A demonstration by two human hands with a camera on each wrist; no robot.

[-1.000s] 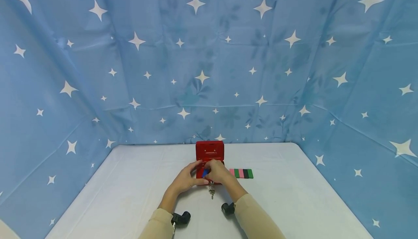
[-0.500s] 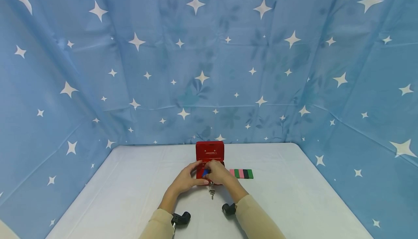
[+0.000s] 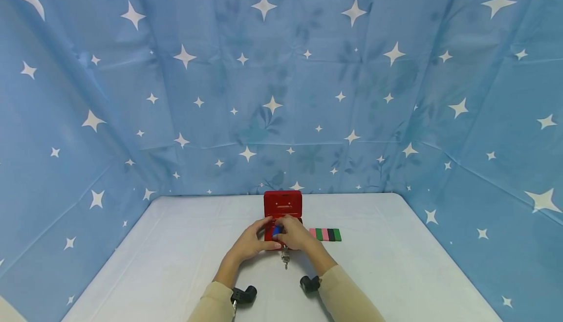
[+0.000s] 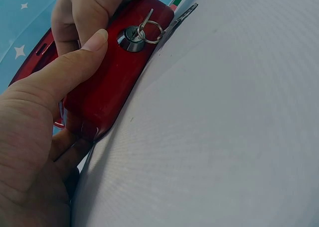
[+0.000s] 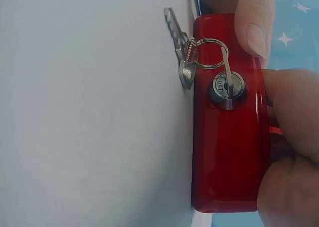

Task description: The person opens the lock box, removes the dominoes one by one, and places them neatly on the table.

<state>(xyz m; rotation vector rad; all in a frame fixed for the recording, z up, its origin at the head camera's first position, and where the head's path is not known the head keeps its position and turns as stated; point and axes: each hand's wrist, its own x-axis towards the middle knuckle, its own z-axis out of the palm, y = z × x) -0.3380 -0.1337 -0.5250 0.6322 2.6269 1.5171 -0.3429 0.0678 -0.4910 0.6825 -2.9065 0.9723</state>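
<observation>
A small red cash box [image 3: 283, 203] stands on the table with its lid raised. My left hand [image 3: 250, 241] grips its left side, and the thumb [image 4: 75, 70] presses on the front wall. My right hand [image 3: 292, 231] reaches inside the box and pinches a small blue block-like piece [image 3: 276, 230], partly covered by the fingers. In the front wall is a round metal lock [image 5: 228, 89] with a key in it. From its ring hangs a second key [image 5: 178, 38]. The wrist views hide the blue piece behind the box wall and hands.
Right of the box lies a row of flat pink, green and black pieces [image 3: 325, 234], side by side. A white cloth covers the table [image 3: 189, 234]. Blue curtains with white stars [image 3: 281, 92] enclose the back and sides.
The blue piece under my right fingers has shifted slightly and shows more of itself. My left hand and the box stay in place.
</observation>
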